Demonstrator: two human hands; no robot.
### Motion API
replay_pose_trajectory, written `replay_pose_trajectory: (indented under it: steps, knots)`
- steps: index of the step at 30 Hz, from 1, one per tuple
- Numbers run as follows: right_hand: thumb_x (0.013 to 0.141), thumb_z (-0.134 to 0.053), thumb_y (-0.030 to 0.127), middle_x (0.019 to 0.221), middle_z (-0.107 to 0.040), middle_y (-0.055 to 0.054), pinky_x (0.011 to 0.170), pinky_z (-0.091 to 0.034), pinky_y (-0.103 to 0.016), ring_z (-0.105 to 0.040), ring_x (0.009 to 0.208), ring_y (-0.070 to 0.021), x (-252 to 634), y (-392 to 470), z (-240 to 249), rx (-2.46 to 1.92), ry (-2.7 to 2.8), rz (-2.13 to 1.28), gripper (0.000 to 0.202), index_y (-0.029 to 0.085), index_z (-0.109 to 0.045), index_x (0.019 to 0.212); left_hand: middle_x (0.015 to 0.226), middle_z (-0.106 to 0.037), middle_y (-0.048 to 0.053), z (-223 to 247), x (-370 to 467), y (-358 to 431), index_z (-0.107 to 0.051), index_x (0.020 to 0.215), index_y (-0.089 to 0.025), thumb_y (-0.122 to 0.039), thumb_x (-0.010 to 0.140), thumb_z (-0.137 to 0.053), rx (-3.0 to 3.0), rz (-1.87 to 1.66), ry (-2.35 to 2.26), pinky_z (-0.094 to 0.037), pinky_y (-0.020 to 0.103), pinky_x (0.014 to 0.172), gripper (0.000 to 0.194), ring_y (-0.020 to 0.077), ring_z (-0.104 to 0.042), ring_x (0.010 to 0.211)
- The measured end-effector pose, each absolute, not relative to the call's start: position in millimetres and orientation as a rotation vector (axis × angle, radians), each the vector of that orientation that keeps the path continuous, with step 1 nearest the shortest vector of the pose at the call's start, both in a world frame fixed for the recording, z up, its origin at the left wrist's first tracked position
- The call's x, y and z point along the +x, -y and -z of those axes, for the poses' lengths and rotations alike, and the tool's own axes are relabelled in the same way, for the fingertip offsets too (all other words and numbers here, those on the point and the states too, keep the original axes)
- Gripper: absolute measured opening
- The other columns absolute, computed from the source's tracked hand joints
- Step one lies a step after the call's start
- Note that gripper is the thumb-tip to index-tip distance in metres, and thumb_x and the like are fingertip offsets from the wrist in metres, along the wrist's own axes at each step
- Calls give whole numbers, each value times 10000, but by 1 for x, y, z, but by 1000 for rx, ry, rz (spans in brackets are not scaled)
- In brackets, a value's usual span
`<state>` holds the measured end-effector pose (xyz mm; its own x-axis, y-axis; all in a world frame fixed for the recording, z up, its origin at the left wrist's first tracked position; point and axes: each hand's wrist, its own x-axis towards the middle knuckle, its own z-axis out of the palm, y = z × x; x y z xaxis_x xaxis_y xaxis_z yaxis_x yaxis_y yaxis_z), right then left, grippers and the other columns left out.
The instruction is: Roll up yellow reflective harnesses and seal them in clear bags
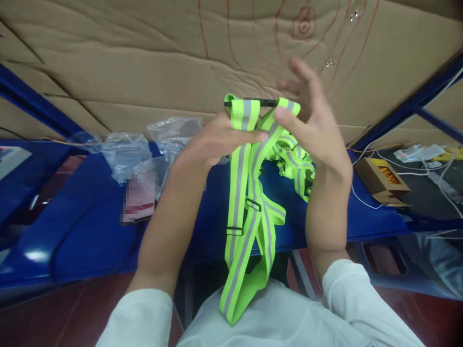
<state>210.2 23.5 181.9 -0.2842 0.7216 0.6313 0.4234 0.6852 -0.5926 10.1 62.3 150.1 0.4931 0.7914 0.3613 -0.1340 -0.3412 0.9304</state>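
Observation:
Neon-green straps with a grey reflective stripe [237, 178] hang in loops from a thin black bar [265, 102], down over the table's front edge to the lap. My left hand [217, 140] is closed round the straps just below the bar, its thumb lying across them. On the right, my right hand [313, 120] has its thumb against the strap's top by the bar's right end, while its other fingers are raised and spread. Two black slider buckles [253, 205] sit on the hanging straps. Behind them, more green straps [296, 164] lie bunched on the blue table.
Clear plastic bags [128, 152] and a pink-and-white packet [139, 197] lie left on the blue table [217, 212]. An open cardboard box [383, 180] and white cables are at right. A cardboard panel [144, 62] stands behind, between blue frame bars.

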Motion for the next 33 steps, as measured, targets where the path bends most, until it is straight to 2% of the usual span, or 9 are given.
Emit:
replay_pose_trajectory:
  steps: [2, 4, 6, 10, 17, 21, 27, 30, 33]
  knots:
    - [931, -759, 591, 1528, -619, -80, 1076, -564, -401, -647, 1316, -279, 217, -15, -189, -941, 1992, -288, 665, 218, -631, 1467, 1240, -773, 65, -146, 12, -63, -778, 1138, -187, -231, 740, -897, 1665, -996, -587, -524, 461, 1143, 418, 335, -668, 1310]
    - [992, -693, 537, 1143, -789, -68, 969, -581, -427, -732, 1038, -271, 219, -10, -191, -1046, 2056, -220, 391, 220, -777, 1205, 1154, -784, 81, -143, 16, -60, -769, 1120, -161, -224, 749, -893, 1615, -898, -582, -587, 454, 1046, 396, 347, -725, 1208]
    - [1036, -616, 519, 858, -765, -58, 872, -565, -439, -712, 823, -260, 217, -11, -190, -1154, 1999, -123, 368, 208, -797, 963, 1040, -790, 100, -141, 21, -56, -749, 1101, -139, -258, 792, -874, 1509, -792, -539, -636, 454, 929, 354, 342, -776, 1059]
    - [1046, -557, 529, 817, -720, -68, 812, -520, -434, -677, 796, -265, 214, -22, -186, -1249, 1863, -43, 400, 210, -738, 885, 930, -789, 92, -134, 32, -52, -722, 1086, -130, -302, 817, -880, 1341, -687, -417, -661, 409, 802, 357, 260, -783, 844]
    - [978, -643, 619, 709, -606, -8, 633, -467, -329, -524, 633, -150, 222, -25, -183, -1223, 1704, -407, 450, 215, -665, 781, 959, -797, 67, -128, 37, -49, -759, 990, -147, -276, 776, -917, 1465, -593, -381, -645, 348, 839, 295, 234, -784, 900]
    - [863, -790, 606, 828, -668, 8, 583, -460, -288, -563, 661, -137, 223, -39, -171, -1081, 1707, -916, 393, 237, -688, 949, 971, -806, 68, -131, 31, -48, -752, 1061, -158, -292, 788, -905, 1581, -630, -402, -646, 375, 852, 340, 249, -791, 897]
    - [1091, -530, 435, 1205, -758, -60, 1075, -509, -401, -672, 1189, -234, 219, -33, -176, -950, 2159, -299, 310, 223, -755, 1079, 897, -792, 50, -133, 19, -61, -738, 1007, -149, -245, 771, -888, 1613, -747, -479, -629, 357, 834, 295, 230, -778, 858]
    - [1038, -642, 436, 1418, -696, -62, 1142, -494, -424, -638, 1320, -265, 211, -21, -180, -928, 2297, -280, 372, 214, -688, 1333, 868, -776, 43, -137, 13, -63, -742, 957, -143, -227, 758, -889, 1642, -760, -445, -627, 363, 841, 261, 236, -779, 862]
    - [996, -701, 430, 1302, -739, -59, 1106, -534, -437, -679, 1233, -286, 204, -15, -181, -1043, 2264, -250, 381, 246, -686, 1329, 854, -762, 40, -139, 11, -62, -735, 898, -132, -230, 780, -874, 1631, -792, -405, -628, 362, 852, 207, 239, -782, 884]
